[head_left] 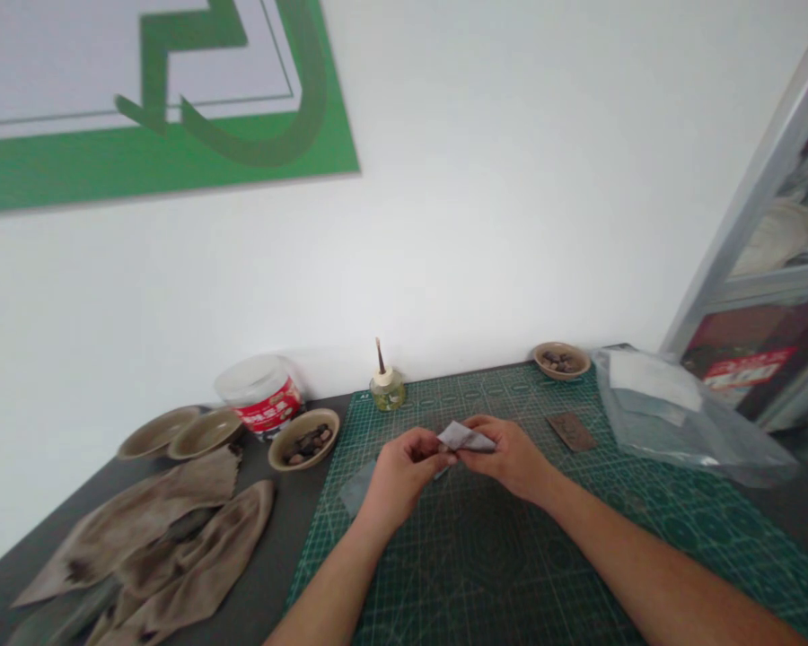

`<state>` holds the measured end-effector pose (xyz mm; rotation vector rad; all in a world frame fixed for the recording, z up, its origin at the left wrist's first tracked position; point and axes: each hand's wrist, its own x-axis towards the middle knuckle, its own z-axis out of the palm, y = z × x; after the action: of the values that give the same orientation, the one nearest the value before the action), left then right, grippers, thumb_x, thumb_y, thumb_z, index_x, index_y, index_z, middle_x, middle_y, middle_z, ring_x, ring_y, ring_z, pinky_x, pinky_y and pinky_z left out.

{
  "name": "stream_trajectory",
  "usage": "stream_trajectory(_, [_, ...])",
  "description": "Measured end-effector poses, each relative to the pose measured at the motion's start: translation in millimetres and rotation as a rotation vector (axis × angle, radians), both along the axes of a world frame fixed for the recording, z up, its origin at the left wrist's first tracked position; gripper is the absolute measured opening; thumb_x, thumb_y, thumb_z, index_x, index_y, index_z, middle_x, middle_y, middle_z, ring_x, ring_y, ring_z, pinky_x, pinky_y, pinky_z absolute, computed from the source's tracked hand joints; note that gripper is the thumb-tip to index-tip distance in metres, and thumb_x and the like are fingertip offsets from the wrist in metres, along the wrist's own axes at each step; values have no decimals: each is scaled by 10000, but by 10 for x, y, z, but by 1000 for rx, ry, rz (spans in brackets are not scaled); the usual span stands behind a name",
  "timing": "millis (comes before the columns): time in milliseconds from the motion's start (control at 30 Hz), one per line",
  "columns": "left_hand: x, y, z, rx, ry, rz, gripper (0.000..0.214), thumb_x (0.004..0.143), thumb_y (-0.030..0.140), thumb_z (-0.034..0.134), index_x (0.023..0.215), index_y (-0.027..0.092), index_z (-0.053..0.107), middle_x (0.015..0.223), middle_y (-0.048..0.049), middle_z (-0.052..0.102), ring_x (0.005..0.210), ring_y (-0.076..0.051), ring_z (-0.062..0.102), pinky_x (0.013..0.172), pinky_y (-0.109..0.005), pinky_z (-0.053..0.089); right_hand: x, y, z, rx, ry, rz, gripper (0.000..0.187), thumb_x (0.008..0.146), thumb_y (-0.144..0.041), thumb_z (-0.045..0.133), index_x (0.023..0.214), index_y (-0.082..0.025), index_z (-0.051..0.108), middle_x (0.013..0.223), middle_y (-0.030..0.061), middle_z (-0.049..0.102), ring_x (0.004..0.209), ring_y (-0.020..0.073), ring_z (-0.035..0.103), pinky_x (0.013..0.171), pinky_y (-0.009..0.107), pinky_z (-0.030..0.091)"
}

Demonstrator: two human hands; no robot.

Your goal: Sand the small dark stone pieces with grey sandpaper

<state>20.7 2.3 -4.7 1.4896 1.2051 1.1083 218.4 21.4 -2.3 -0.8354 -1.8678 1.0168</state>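
Note:
Both of my hands meet above the green cutting mat (431,583). My right hand (502,449) is closed on a folded light-grey sheet (466,438); I cannot tell whether it is sandpaper or cloth. Right against that sheet, my left hand (410,458) has thumb and forefinger pinched together. Whatever small piece may lie between them is mostly hidden by the fingers. Partly behind the left wrist, a thin translucent sheet (356,489) lies on the mat. To the right of my hands is a brown rectangular piece (572,432) with dark marks.
At left stand a bowl (277,459) of dark, stone-like pieces, two more bowls (206,432), a white tub (259,395) and crumpled brown cloths (175,529). A small brush jar (387,392) stands by the wall. Another bowl (583,366) and a plastic bag (687,431) are at right.

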Motion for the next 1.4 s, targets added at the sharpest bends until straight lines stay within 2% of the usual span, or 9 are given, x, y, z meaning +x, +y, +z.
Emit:
stream_trajectory(233, [12,-28,65,-23,38,-24,179,687,246,744,715,151,595,639,31,597,610,-110,525,571,-214,377,15,11,20,52,-36,20,135,815,-285,691,924,-243,756,993,22,681,920,180,640,847,282,463])
stream_trajectory(400, [12,-43,89,-15,57,-49,171,684,247,741,753,153,616,693,19,626,656,-124,553,613,-223,404,1,20,-1,7,3,51,142,812,-277,696,934,-230,751,989,25,679,924,178,642,846,278,470])
stream_trajectory(533, [14,-48,88,-6,108,-41,171,688,255,730,683,162,587,628,30,594,601,-118,527,566,-216,376,-10,5,-12,69,-29,10,150,813,-271,692,945,-235,754,980,35,678,915,181,638,852,288,470])
stream_trajectory(733, [-5,-47,97,53,218,-83,70,724,228,671,730,170,632,670,21,615,648,-136,540,606,-228,386,27,11,-3,-34,-4,107,178,807,-291,701,968,-229,745,970,27,679,904,190,645,840,297,476])
stream_trajectory(900, [-26,-34,58,48,225,-104,111,747,268,661,723,168,619,659,23,601,631,-133,525,580,-227,360,13,21,-7,69,-32,96,155,842,-226,656,972,-235,740,999,32,667,957,184,626,891,302,464])
stream_trajectory(1033, [-20,-19,30,22,214,-68,165,747,310,673,707,167,603,612,28,578,591,-126,502,552,-226,343,1,2,1,142,-34,81,203,867,-167,609,1022,-234,723,1024,42,651,978,174,610,902,296,461])
stream_trajectory(1267, [-8,-15,75,11,154,-90,103,721,241,681,744,162,620,659,25,593,641,-127,528,601,-222,382,-3,-9,8,93,-31,99,177,861,-161,612,982,-218,729,1009,36,636,953,166,610,876,283,467])
stream_trajectory(1400, [-2,-23,79,-7,158,-74,152,730,290,691,719,159,615,634,26,579,605,-119,505,565,-215,363,-11,-4,-2,137,-42,61,189,867,-154,600,992,-213,728,1012,45,635,958,167,604,882,284,464])
